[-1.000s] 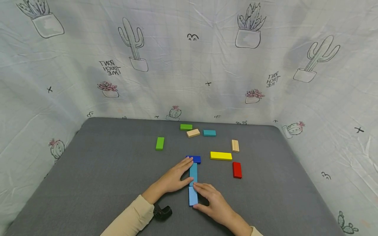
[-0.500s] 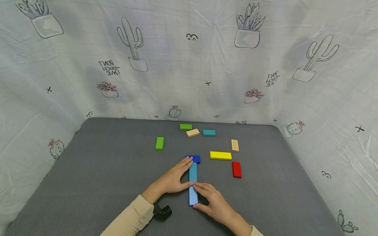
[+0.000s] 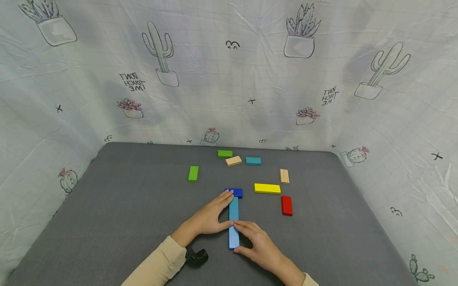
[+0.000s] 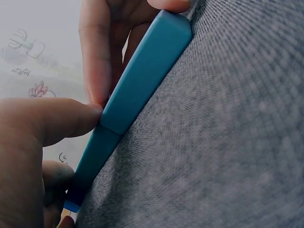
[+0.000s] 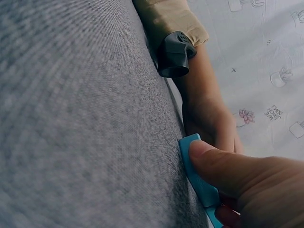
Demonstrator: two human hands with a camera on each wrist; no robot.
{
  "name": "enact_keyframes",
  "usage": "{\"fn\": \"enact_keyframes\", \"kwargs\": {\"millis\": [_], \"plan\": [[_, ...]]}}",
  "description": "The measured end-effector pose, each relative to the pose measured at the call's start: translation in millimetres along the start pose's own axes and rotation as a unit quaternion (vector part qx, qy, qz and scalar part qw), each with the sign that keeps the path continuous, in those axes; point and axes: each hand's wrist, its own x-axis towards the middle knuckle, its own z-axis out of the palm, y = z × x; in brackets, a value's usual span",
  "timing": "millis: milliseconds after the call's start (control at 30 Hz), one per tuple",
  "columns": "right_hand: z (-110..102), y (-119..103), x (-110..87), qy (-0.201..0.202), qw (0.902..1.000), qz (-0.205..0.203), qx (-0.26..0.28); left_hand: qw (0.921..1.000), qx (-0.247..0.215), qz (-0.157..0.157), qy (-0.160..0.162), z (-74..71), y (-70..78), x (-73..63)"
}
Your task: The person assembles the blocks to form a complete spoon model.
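Observation:
Two light blue blocks lie end to end on the grey tabletop, forming a straight strip. The far block (image 3: 233,208) meets a dark blue block (image 3: 238,193) that lies crosswise at its top. My left hand (image 3: 210,216) lies along the left side, its fairly straight fingers touching near the dark blue block and its thumb at the seam. With thumb and fingers my right hand (image 3: 259,245) pinches the near block (image 3: 233,239) by its two ends. In the left wrist view the left thumb (image 4: 71,116) touches the seam; the right thumb (image 5: 213,164) presses the near block's end.
Beyond the hands lie a yellow block (image 3: 267,188), a red block (image 3: 287,205), a teal block (image 3: 253,161), two green blocks and two plain wooden blocks. A black device (image 3: 196,258) sits at the left wrist. Printed cloth (image 3: 214,79) hangs behind the table.
My left thumb has slid a little toward me along the far light blue block, down to the seam. The right hand and the blocks look almost unmoved.

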Motion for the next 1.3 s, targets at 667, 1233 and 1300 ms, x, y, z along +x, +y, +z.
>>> {"fn": "enact_keyframes", "kwargs": {"millis": [667,1233,1300], "plan": [[-11,4,-1.0,0.074,0.9953,0.034,0.051,0.9999,-0.007,-0.01,-0.002,1.7,1.1,-1.4],[-71,81,-22.9,0.208,0.9648,0.159,-0.022,0.9999,-0.015,0.001,0.002,1.5,-0.9,-0.4],[-75,90,-26.9,0.201,0.9628,0.181,-0.011,0.9999,-0.015,0.001,0.002,1.2,-0.6,-0.1]]}}
